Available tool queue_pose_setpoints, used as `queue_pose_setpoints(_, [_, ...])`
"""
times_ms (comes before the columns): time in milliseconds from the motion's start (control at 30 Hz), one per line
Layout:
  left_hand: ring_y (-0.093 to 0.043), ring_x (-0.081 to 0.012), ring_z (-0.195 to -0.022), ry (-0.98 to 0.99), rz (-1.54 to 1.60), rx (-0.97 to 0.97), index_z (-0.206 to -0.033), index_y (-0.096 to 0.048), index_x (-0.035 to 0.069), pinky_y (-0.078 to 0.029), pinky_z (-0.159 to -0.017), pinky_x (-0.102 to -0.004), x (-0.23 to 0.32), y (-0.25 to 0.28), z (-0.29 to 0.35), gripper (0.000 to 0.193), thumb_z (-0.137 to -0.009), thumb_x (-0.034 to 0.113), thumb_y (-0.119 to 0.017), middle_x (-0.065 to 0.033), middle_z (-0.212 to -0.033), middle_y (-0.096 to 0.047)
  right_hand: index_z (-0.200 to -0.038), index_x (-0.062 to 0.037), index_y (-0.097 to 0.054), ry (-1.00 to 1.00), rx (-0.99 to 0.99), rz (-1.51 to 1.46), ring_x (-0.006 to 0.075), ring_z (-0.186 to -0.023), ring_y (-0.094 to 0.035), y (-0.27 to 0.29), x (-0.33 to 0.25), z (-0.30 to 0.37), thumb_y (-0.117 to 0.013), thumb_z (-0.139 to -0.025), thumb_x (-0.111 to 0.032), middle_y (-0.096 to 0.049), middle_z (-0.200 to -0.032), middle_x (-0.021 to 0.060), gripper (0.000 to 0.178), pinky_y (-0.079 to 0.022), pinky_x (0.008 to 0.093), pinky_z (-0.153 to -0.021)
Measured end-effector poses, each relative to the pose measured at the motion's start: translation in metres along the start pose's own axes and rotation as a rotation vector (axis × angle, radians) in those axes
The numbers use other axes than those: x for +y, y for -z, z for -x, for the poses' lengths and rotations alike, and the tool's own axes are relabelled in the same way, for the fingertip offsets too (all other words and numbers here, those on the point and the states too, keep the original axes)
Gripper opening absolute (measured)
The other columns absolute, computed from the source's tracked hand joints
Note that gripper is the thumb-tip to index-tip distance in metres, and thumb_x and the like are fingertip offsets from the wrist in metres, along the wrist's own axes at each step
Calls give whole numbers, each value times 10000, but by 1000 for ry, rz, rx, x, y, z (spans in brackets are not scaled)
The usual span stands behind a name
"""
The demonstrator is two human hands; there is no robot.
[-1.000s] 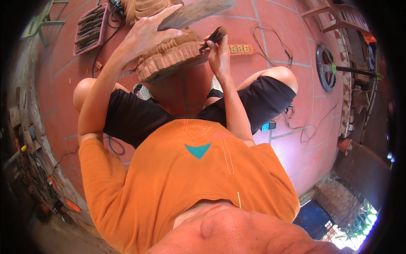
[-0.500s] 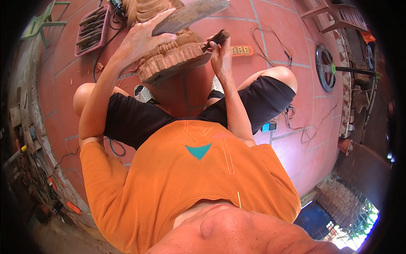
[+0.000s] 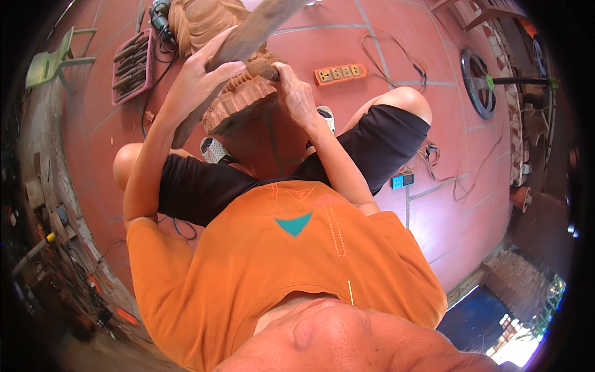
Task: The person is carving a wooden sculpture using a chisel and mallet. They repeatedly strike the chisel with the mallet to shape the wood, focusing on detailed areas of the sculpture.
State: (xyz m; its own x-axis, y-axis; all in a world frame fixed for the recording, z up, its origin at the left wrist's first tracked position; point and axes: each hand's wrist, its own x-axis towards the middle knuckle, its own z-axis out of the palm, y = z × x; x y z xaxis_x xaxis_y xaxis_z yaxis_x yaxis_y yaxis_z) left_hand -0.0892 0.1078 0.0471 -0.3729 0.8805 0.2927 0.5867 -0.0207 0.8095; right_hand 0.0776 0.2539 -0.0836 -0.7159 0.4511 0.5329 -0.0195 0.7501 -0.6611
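A carved wooden statue (image 3: pixel 201 25) with a rough, notched base (image 3: pixel 238 102) lies on the floor in front of me, between my bent legs. My left hand (image 3: pixel 201 77) is closed round a long, flat wooden bat (image 3: pixel 263 28), which slants across the statue. My right hand (image 3: pixel 296 93) is at the base's right side, its fingers closed on a chisel. The round end of the chisel's wooden handle (image 3: pixel 268 72) shows beside the thumb. Its blade is hidden from view.
A pink basket of carving tools (image 3: pixel 150 77) and a corded power tool (image 3: pixel 161 22) are at the far left, near a green chair (image 3: pixel 46 68). To the right are an orange power strip (image 3: pixel 339 74), loose cables, a phone (image 3: pixel 402 180) and a dark wheel-like ring (image 3: pixel 478 84).
My right hand has moved left with the chisel, over the statue's base. The bat has swung steeper, its lower end now near my left knee. The view has shifted slightly.
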Motion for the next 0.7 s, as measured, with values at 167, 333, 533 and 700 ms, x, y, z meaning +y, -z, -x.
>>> queue_pose_setpoints(167, [-530, -64, -571, 365, 426, 70, -1537, -371, 23, -445, -519, -226, 51, 1, 20, 679, -940, 125, -678, -19, -774, -591, -1262, -59, -481, -122, -29, -98, 446, -936, -664, 10, -2, -10, -661, -885, 13, -661, -1105, 216, 424, -546, 503, -709])
queue_pose_setpoints(333, [-541, -67, -649, 335, 413, 329, -1564, -308, 39, -453, -540, -225, 63, -40, 58, 751, -914, 48, -682, -44, -907, -600, -1238, -45, -508, -9, -60, -12, 416, -957, -665, 8, -7, -4, -661, -867, 23, -661, -1095, 194, 407, -553, 478, -724])
queue_pose_setpoints(533, [-599, -263, -1251, 392, 16, 75, -1562, -329, 32, -465, -1058, -374, 43, -70, 90, 834, -852, 95, -762, -228, -1406, -580, -1229, -61, -501, -35, -137, -5, 400, -974, -664, 10, -5, -4, -656, -883, -57, -642, -1097, 178, 380, -547, 487, -736])
queue_pose_setpoints(700, [-653, -272, -1120, 427, 216, 304, -1521, -367, 7, -512, -977, -381, 45, -70, 94, 795, -836, 53, -766, -189, -1287, -641, -1230, -59, -514, -85, -137, -46, 400, -1017, -654, 13, -10, -6, -664, -850, -39, -632, -1141, 164, 410, -550, 490, -772])
